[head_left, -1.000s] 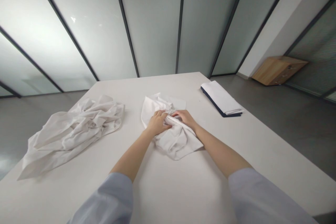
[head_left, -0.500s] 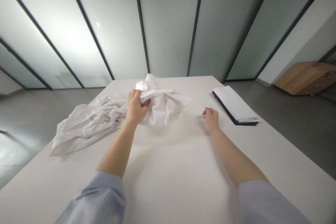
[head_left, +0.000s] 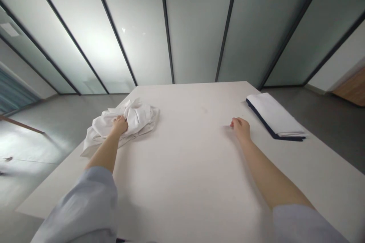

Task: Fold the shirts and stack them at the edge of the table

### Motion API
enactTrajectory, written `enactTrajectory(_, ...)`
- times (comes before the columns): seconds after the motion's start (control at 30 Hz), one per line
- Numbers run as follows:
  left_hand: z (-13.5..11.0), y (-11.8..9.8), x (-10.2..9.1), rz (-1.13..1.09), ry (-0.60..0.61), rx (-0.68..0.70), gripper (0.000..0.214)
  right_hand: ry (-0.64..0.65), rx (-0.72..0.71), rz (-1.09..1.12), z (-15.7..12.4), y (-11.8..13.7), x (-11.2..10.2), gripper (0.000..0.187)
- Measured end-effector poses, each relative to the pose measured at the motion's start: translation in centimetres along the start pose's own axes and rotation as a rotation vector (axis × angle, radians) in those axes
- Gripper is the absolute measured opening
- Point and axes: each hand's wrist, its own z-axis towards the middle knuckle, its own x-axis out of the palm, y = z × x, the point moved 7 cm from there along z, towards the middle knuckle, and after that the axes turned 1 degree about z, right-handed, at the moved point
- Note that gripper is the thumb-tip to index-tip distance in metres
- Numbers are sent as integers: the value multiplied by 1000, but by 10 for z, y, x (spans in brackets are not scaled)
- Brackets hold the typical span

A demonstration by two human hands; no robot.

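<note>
My left hand [head_left: 119, 125] rests on a heap of crumpled white cloth [head_left: 125, 121] at the left edge of the white table [head_left: 188, 159], its fingers closed into the fabric. The small white cloth it carried lies on top of the larger crumpled one, so the two are hard to tell apart. On the bare tabletop to the right of the middle sits my right hand [head_left: 241, 127], fingers curled and holding nothing. A neatly folded stack of white and dark blue cloth [head_left: 275, 117] lies to the right of that hand, a short way off.
Frosted glass panels with dark frames stand behind the table. A grey floor surrounds it. A wooden cabinet [head_left: 352, 91] shows at the far right edge. The table's left edge runs close under the cloth heap.
My left hand carried the small white cloth from the table's middle to the left and set it on the crumpled heap. My right hand let go and stayed on the tabletop.
</note>
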Motion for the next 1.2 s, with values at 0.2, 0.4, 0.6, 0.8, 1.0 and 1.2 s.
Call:
enactTrajectory(0.2, -27, -5, -17, -196, -307, -149, 58, 17, -10, 0, 1, -2, 3, 23)
enactTrajectory(0.4, -70, -127, -33, -514, -500, 428, 34, 36, -26, -68, 3, -7, 8, 26)
enactTrajectory(0.6, -102, -264, 70, -613, 144, 752, 24, 12, -21, -29, 3, -6, 4, 26)
enactTrajectory(0.8, -96, -269, 115, -659, 249, 620, 25, -46, -31, -4, 3, -10, 3, 18)
enactTrajectory(1.0, -91, -262, 114, -718, 290, 548, 24, -230, -7, 3, 22, -20, -15, 20)
enactTrajectory(1.2, -96, -267, 115, -706, 286, 591, 23, -475, -87, -473, 54, -24, -113, 37)
